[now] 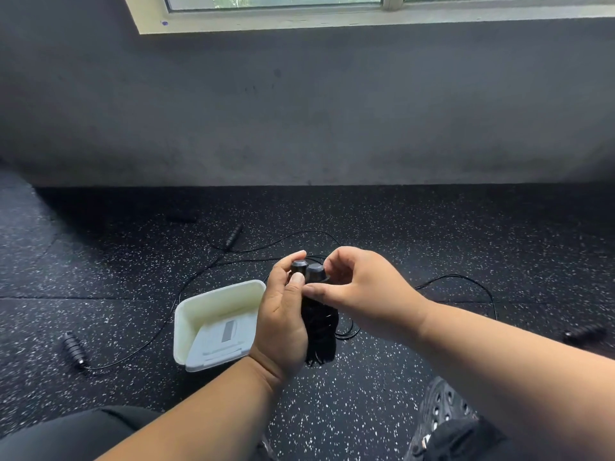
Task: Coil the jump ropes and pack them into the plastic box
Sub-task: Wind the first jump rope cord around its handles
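Nearest the camera, a dark trouser leg fills the bottom left corner and a black perforated shoe sits at the bottom right, both on the black speckled rubber floor. Up from there, two bare forearms reach in toward the middle. The left hand is clenched around a coiled jump rope, thumb up against the two handle ends, which stand side by side and upright at the top of the fist. The bundled black cord hangs below the hand, just above the floor. The right hand comes in from the right, fingers pinched in at the handle tops and the cord beneath them, touching the bundle; what exactly it pinches I cannot tell.

Just left of the hands, the white plastic box lies open on the floor, tipped so its inside faces the camera, with no rope inside it. Farther left, near the floor's left edge, a ribbed black handle lies flat, its thin cord curving past the box toward the far side. Beyond the hands, another handle rests with loose cord looping around it. Out right, more cord arcs over the floor toward a blurred dark handle. At the back, a grey wall rises to a window frame.
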Demonstrator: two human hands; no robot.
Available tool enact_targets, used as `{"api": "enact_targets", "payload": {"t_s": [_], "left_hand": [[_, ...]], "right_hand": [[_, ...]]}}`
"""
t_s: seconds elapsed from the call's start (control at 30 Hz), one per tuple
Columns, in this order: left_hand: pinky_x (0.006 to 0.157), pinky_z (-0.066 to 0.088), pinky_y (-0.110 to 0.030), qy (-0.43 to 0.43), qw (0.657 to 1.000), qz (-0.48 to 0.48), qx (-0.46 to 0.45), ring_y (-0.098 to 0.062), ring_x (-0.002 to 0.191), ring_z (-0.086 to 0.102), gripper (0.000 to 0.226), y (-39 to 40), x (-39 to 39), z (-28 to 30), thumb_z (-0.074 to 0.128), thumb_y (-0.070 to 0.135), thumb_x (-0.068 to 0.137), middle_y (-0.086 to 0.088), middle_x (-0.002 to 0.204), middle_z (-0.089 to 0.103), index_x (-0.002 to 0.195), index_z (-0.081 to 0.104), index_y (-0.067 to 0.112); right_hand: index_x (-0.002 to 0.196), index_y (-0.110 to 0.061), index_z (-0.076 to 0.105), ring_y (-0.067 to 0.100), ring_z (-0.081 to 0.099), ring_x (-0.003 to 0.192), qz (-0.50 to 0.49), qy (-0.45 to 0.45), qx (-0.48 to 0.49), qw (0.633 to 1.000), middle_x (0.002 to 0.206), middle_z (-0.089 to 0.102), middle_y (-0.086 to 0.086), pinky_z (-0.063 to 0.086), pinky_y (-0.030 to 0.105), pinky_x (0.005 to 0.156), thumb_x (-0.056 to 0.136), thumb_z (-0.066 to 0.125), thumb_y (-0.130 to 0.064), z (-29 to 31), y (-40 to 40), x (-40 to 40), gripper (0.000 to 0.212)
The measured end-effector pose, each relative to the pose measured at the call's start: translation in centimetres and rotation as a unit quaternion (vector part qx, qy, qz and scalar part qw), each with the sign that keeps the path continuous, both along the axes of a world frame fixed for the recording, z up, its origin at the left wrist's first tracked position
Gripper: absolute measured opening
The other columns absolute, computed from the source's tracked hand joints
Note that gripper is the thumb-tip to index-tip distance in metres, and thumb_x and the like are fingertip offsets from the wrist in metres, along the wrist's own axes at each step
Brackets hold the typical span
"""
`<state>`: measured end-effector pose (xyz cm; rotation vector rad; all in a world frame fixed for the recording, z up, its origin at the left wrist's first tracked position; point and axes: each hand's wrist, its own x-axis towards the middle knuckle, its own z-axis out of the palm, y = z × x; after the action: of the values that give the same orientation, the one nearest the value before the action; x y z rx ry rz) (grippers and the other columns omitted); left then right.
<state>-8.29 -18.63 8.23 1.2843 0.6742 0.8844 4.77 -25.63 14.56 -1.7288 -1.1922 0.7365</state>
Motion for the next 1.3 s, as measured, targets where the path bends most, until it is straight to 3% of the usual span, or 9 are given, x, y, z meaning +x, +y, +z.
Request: {"api": "enact_targets", "payload": {"t_s": [0.17, 0.3, 0.4, 0.53, 0.67, 0.8, 1.0, 1.17, 1.3], "left_hand": [[0.090, 0.055, -0.030, -0.007, 1.000, 0.013, 0.000, -0.018, 0.102, 0.064, 0.036, -0.5, 0.0, 0.3, 0.050, 0.034, 0.100, -0.010, 0.113, 0.069, 0.132, 0.062, 0.024], [0.107, 0.047, -0.064, 0.012, 0.998, 0.051, 0.018, -0.038, 0.112, 0.063, 0.032, -0.2, 0.4, 0.5, 0.055, 0.048, 0.096, -0.023, 0.123, 0.067, 0.124, 0.066, 0.038], [0.099, 0.049, -0.066, 0.037, 0.992, 0.083, 0.091, -0.035, 0.110, 0.065, 0.030, 0.0, 0.4, 0.5, 0.051, 0.051, 0.099, -0.011, 0.118, 0.068, 0.126, 0.060, 0.043], [0.090, 0.051, -0.071, 0.056, 0.984, 0.102, 0.138, -0.041, 0.105, 0.064, 0.031, 0.5, 0.3, 0.4, 0.051, 0.054, 0.100, -0.008, 0.121, 0.065, 0.130, 0.055, 0.046], [0.098, 0.051, -0.058, 0.085, 0.970, 0.132, 0.188, -0.028, 0.112, 0.064, 0.027, 0.5, 0.1, 0.3, 0.049, 0.047, 0.103, -0.003, 0.124, 0.065, 0.130, 0.055, 0.045], [0.094, 0.052, -0.064, 0.080, 0.974, 0.135, 0.163, -0.032, 0.109, 0.065, 0.028, 0.5, 0.4, 0.8, 0.049, 0.050, 0.102, -0.004, 0.121, 0.067, 0.129, 0.056, 0.046], [0.094, 0.052, -0.062, 0.062, 0.979, 0.143, 0.130, -0.030, 0.104, 0.066, 0.027, 0.5, 0.5, 1.1, 0.048, 0.052, 0.100, -0.007, 0.115, 0.068, 0.125, 0.057, 0.048], [0.099, 0.050, -0.065, 0.048, 0.983, 0.106, 0.144, -0.034, 0.113, 0.064, 0.031, 0.3, 0.3, 1.4, 0.050, 0.048, 0.102, -0.004, 0.124, 0.065, 0.132, 0.056, 0.046], [0.105, 0.049, -0.057, 0.054, 0.981, 0.093, 0.162, -0.026, 0.118, 0.063, 0.038, -0.3, 0.3, 1.9, 0.050, 0.044, 0.101, -0.002, 0.127, 0.064, 0.139, 0.053, 0.042]], "right_hand": [[0.082, -0.008, 0.059, 0.009, 0.049, 0.063, -0.012, 0.080, 0.004, 0.997, 0.067, 0.061, -0.010, 0.045, 0.033, 0.062, 0.078, 0.083, -0.020, -0.4, 0.2, 0.1, 0.028], [0.080, -0.010, 0.060, 0.007, 0.048, 0.060, -0.031, 0.067, 0.014, 0.997, 0.066, 0.061, -0.008, 0.044, 0.030, 0.059, 0.073, 0.080, -0.022, -0.1, 0.2, -0.6, 0.025], [0.082, -0.015, 0.061, 0.004, 0.049, 0.059, -0.033, -0.010, 0.034, 0.999, 0.070, 0.067, 0.001, 0.047, 0.027, 0.058, 0.074, 0.079, -0.025, 0.3, 0.1, -0.9, 0.022], [0.089, -0.022, 0.067, 0.005, 0.053, 0.064, -0.025, -0.033, 0.040, 0.998, 0.081, 0.069, 0.002, 0.052, 0.030, 0.063, 0.075, 0.081, -0.030, 0.9, 0.3, -0.7, 0.021], [0.090, -0.019, 0.068, 0.008, 0.055, 0.065, -0.012, -0.017, 0.011, 1.000, 0.080, 0.072, 0.006, 0.055, 0.043, 0.067, 0.077, 0.082, -0.023, 0.9, 0.6, -0.5, 0.019], [0.086, -0.013, 0.063, 0.006, 0.049, 0.059, -0.005, -0.003, 0.022, 1.000, 0.067, 0.063, -0.006, 0.047, 0.032, 0.058, 0.074, 0.078, -0.015, 1.2, 0.8, -1.0, 0.019], [0.083, -0.015, 0.060, 0.007, 0.042, 0.057, 0.009, -0.027, 0.041, 0.999, 0.065, 0.057, -0.007, 0.041, 0.032, 0.053, 0.070, 0.076, -0.024, 1.5, 0.4, -1.5, 0.022], [0.084, -0.015, 0.060, 0.010, 0.046, 0.057, 0.009, 0.008, 0.048, 0.999, 0.066, 0.061, 0.006, 0.042, 0.035, 0.051, 0.070, 0.074, -0.022, 2.3, -0.2, -1.1, 0.021], [0.086, -0.003, 0.059, 0.007, 0.043, 0.058, 0.002, 0.054, 0.070, 0.996, 0.067, 0.056, -0.005, 0.039, 0.022, 0.051, 0.077, 0.073, -0.001, 2.3, -0.2, -0.8, 0.017]]}}
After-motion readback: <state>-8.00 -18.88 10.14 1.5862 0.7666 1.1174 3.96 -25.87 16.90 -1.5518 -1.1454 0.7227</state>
